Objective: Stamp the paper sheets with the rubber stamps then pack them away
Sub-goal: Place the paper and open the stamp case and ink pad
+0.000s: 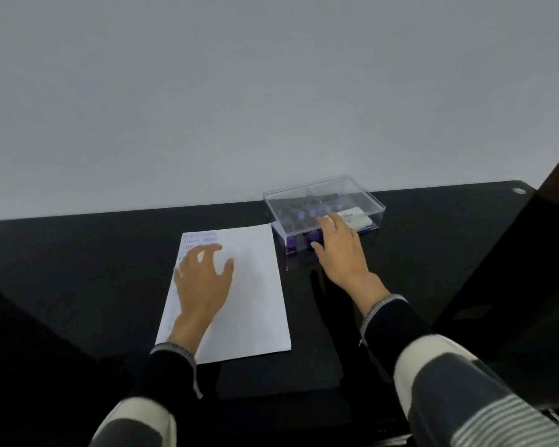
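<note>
A white paper sheet (249,295) lies on the black table (78,253), with purple stamped marks along its top left corner. My left hand (200,282) rests on the sheet with fingers spread. To the right stands a clear plastic box (362,195) holding several purple rubber stamps (312,235) and a white label. My right hand (339,250) reaches over the box's near edge, fingers extended toward the stamps; whether it touches one is unclear.
The table's back edge meets a plain grey wall. Two round cable holes (518,190) sit at the table's far corners. A dark object rises at the right edge (555,195).
</note>
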Demonstrator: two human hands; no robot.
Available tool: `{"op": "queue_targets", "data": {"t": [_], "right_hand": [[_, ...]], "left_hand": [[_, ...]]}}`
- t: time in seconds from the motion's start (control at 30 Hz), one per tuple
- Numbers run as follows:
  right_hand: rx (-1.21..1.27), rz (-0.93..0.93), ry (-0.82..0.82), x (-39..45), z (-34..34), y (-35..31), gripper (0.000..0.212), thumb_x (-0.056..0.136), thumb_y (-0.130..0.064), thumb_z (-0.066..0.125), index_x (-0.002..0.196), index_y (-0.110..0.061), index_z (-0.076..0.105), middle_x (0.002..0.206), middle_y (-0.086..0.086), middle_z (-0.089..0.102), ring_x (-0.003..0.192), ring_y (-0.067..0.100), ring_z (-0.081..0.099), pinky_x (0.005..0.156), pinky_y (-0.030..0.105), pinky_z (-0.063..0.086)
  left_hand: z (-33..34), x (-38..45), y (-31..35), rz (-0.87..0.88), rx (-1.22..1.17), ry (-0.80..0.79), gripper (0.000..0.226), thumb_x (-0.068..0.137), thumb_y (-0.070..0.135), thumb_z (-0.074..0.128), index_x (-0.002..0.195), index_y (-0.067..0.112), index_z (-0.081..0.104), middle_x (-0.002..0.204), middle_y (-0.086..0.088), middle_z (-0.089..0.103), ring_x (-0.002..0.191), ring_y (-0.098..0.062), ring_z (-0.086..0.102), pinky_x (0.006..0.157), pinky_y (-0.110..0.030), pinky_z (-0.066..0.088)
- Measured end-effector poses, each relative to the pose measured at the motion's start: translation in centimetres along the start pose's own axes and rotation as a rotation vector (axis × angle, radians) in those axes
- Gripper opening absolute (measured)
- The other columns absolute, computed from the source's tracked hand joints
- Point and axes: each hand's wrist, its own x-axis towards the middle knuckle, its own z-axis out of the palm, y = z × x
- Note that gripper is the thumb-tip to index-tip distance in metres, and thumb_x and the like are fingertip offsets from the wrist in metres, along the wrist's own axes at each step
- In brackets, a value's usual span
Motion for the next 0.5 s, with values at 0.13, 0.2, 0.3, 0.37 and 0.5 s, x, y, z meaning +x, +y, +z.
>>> {"op": "queue_targets", "data": {"t": [0.13, 0.2, 0.3, 0.37, 0.5], "right_hand": [[-0.093, 0.009, -0.052, 1.6, 0.9, -0.3, 0.050, 0.096, -0.034, 0.049, 0.139, -0.012, 0.035, 0.143, 0.015, 0.035, 0.130, 0.029, 0.036, 0.106, 0.040, 0.032], [-0.096, 0.029, -0.007, 1.8, 1.1, -0.9, 0.047, 0.096, -0.035, 0.048, 0.136, -0.013, 0.037, 0.137, 0.016, 0.039, 0.123, 0.030, 0.041, 0.100, 0.041, 0.036], [-0.079, 0.049, 0.064, 0.9, 1.3, -1.4, 0.038, 0.095, -0.036, 0.050, 0.127, -0.017, 0.043, 0.127, 0.013, 0.044, 0.115, 0.028, 0.044, 0.095, 0.040, 0.037], [-0.050, 0.050, 0.105, -0.6, 1.3, -1.6, 0.035, 0.094, -0.038, 0.052, 0.121, -0.017, 0.047, 0.122, 0.011, 0.047, 0.110, 0.026, 0.045, 0.093, 0.038, 0.037], [0.029, 0.099, 0.182, -5.3, 1.0, -2.7, 0.026, 0.089, -0.036, 0.061, 0.106, -0.019, 0.053, 0.109, 0.006, 0.051, 0.101, 0.022, 0.047, 0.094, 0.037, 0.040]], "left_hand": [[-2.0, -1.3, -4.1, -0.161, 0.168, -0.161, 0.065, 0.085, 0.068, 0.047, 0.139, 0.033, 0.040, 0.151, -0.008, 0.028, 0.144, -0.033, 0.017, 0.114, -0.058, 0.007], [-1.9, -2.0, -4.8, -0.161, 0.170, -0.197, 0.071, 0.082, 0.073, 0.045, 0.140, 0.032, 0.038, 0.152, -0.007, 0.026, 0.144, -0.032, 0.014, 0.115, -0.057, 0.004], [-1.5, -2.6, -5.2, -0.149, 0.170, -0.176, 0.072, 0.080, 0.075, 0.044, 0.138, 0.032, 0.039, 0.152, -0.005, 0.027, 0.145, -0.030, 0.012, 0.117, -0.054, 0.001], [-1.5, -2.8, -5.4, -0.140, 0.169, -0.154, 0.072, 0.080, 0.075, 0.044, 0.137, 0.031, 0.040, 0.151, -0.005, 0.028, 0.145, -0.030, 0.014, 0.117, -0.054, 0.002], [-1.7, -3.6, -5.3, -0.108, 0.173, -0.136, 0.073, 0.081, 0.074, 0.045, 0.138, 0.029, 0.041, 0.150, -0.005, 0.030, 0.144, -0.030, 0.017, 0.118, -0.052, 0.005]]}}
